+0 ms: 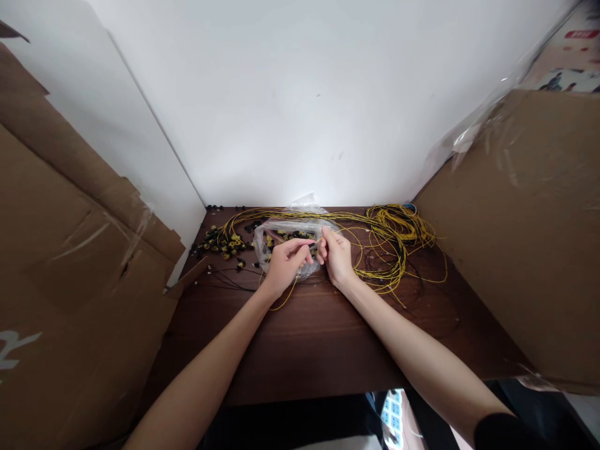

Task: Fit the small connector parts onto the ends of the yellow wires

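Over the middle of the dark brown table (300,337), my left hand (287,262) pinches a small black piece between thumb and forefinger. Close on its right, my right hand (336,255) has its fingers closed on a thin yellow wire, whose end reaches toward the black piece. Behind and below both hands lies a clear plastic bag (262,245) with black and yellow parts in it. A loop of yellow wire hangs below my left hand. Long yellow wires (396,234) curve across the back of the table and bunch up at the right.
Black and yellow connectors (225,245) are heaped at the back left. Cardboard stands at the left (84,250) and right (525,219) of the table, with a white wall (304,112) behind. Below the front edge is a power strip (392,415).
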The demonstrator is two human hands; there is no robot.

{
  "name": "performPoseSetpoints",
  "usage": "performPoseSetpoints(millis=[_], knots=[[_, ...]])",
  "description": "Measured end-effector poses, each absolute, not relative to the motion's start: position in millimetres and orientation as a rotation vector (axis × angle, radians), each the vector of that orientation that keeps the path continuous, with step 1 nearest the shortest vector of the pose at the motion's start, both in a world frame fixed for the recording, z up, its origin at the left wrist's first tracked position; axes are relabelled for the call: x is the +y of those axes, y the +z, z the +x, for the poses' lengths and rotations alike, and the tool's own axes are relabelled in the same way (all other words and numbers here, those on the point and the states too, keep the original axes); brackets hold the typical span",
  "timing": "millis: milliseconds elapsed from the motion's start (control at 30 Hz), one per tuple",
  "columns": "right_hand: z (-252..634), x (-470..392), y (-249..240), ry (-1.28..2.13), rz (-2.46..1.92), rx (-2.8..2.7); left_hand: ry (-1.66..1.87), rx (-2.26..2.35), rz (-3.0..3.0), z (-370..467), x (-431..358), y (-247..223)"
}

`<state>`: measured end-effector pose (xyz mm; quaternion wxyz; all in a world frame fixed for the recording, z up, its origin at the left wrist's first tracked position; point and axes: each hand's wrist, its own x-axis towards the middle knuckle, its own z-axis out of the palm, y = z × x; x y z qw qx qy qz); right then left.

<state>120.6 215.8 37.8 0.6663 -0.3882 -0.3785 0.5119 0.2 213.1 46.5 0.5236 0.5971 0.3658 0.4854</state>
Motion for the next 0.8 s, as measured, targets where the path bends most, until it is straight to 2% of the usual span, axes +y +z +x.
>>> performPoseSetpoints(millis=[300,600,800], knots=[[117.4,211.4,38.2,1.113,-0.937,-1.035,1.185,0.883,1.422,-0.2,212.0,49.4],[120.5,216.3,38.8,1.151,-0.87,-0.81,1.171,0.864,1.418,0.4,212.8,46.8],[118.0,212.5,37.3,1.11,-0.916,-0.986,1.178,0.89,1.404,0.3,213.1,47.8]])
